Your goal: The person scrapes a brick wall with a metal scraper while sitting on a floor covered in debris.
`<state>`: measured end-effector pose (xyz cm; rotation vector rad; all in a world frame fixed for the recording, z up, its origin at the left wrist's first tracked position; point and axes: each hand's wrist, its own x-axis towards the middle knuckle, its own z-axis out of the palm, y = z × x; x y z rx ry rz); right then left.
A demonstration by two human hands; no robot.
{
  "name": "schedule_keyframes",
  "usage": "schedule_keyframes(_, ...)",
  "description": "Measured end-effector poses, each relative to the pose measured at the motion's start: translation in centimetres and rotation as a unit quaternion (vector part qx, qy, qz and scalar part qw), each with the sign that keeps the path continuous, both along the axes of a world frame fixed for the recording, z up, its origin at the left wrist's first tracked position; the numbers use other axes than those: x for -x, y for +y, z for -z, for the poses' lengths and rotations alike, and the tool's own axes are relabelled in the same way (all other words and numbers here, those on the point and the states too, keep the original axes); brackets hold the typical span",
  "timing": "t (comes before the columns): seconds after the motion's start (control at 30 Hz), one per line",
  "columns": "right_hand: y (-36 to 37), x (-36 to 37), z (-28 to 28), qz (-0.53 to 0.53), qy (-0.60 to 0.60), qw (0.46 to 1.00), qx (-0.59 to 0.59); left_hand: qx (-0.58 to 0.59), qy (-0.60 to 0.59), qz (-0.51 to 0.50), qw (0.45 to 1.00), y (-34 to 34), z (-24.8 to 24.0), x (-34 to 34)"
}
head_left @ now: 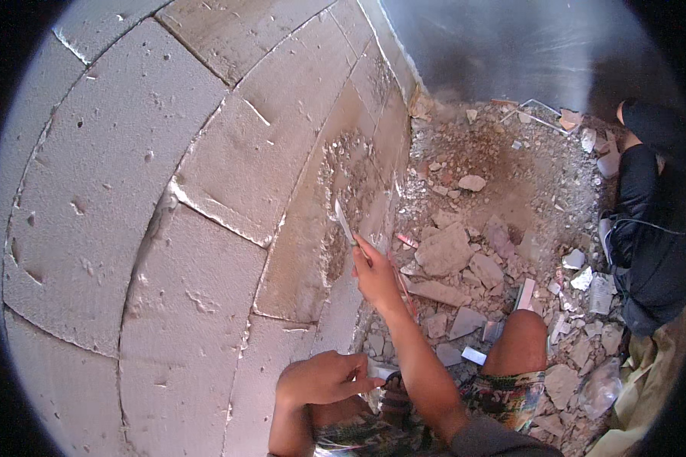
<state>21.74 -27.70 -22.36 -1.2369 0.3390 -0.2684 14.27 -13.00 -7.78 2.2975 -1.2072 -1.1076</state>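
We see a wall [99,167] of large grey-beige rectangular blocks, their faces matt and pitted, with raised, crusty mortar lines along many of the joints. In one browner, damp-looking stretch lies a rough patch [354,160], crumbly and studded with pale grit. Beside it spreads rubble [442,251]: flat, angular slabs, sharp chips and powdery gravel, with a crumpled clear plastic bag [601,387] near the lower right. A smooth, bluish-grey panel [503,46] stands behind.

Our right hand [375,282] is closed around the handle of a knife [344,219], whose slim, pale blade points up toward the wall. Its tip lies over the lower left edge of the rough patch; we cannot tell whether it touches. Our left hand [328,378] hangs loosely bent near the knee, thumb and fingers apart, apparently holding nothing. The two hands are well apart.
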Motion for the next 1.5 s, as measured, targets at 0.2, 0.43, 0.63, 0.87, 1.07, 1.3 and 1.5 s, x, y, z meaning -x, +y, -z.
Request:
schedule_keyframes(0.2,-0.3,-1.1,-6.3,0.112,-0.028,0.981,0.157,-0.028,0.001,-0.021,0.999,0.9,-0.5,-0.3)
schedule_keyframes(0.43,-0.4,-2.9,-6.1,0.049,0.057,0.976,0.205,0.002,0.009,-0.016,1.000,0.9,0.3,0.0)
schedule_keyframes(0.63,0.1,-3.1,-6.6,0.041,0.022,0.979,0.197,-0.002,0.007,-0.018,1.000,1.1,-0.4,-0.4)
schedule_keyframes(0.87,-1.5,-3.3,-7.8,0.036,0.009,0.978,0.208,-0.003,0.018,-0.017,1.000,1.3,0.0,-0.3)
schedule_keyframes(1.07,-2.7,-6.8,-6.8,0.092,0.038,0.959,0.264,-0.021,0.022,-0.004,1.000,0.4,0.3,0.0)
schedule_keyframes(1.3,-2.2,-5.2,-7.2,0.049,-0.001,0.970,0.238,-0.023,-0.001,-0.011,1.000,0.4,0.0,-0.2)
schedule_keyframes(1.5,-1.8,-5.8,-6.7,0.066,-0.024,0.960,0.270,-0.072,0.010,0.001,0.997,-0.3,-1.0,0.6)
